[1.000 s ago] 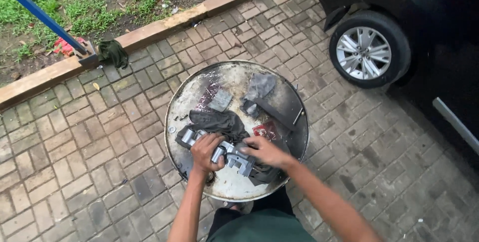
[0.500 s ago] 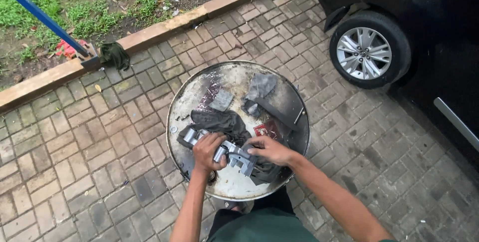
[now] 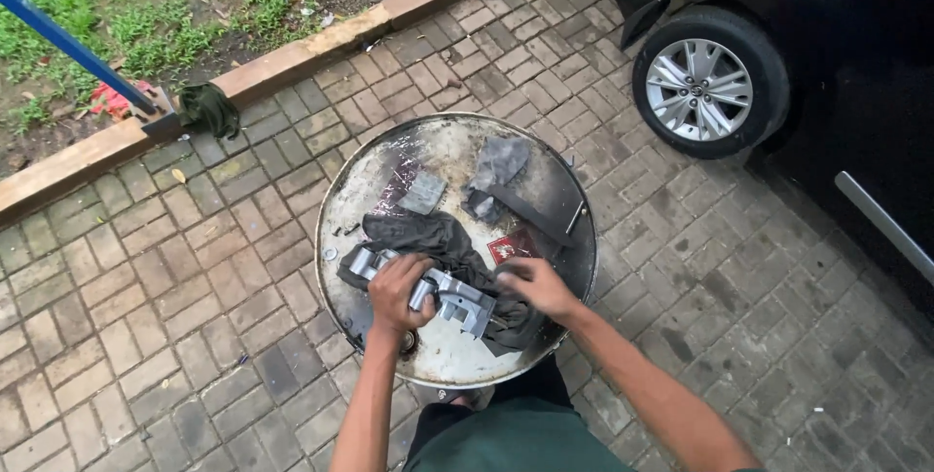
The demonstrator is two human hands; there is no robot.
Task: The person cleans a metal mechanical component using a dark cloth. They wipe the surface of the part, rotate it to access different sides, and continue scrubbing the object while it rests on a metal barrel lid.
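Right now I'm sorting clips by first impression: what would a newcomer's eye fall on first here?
First, the round, grimy metal drum top at the centre of the brick paving, where the left hand grips a silvery metal part lying on a dark rag, and the right hand rests at the rag's right end. Next, the black car's silver alloy wheel at upper right.

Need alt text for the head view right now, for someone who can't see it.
Both hands work on a grey metal part lying on a dark rag atop a round metal drum top: left hand grips it, right hand touches the rag. Brick paving and a car wheel surround.
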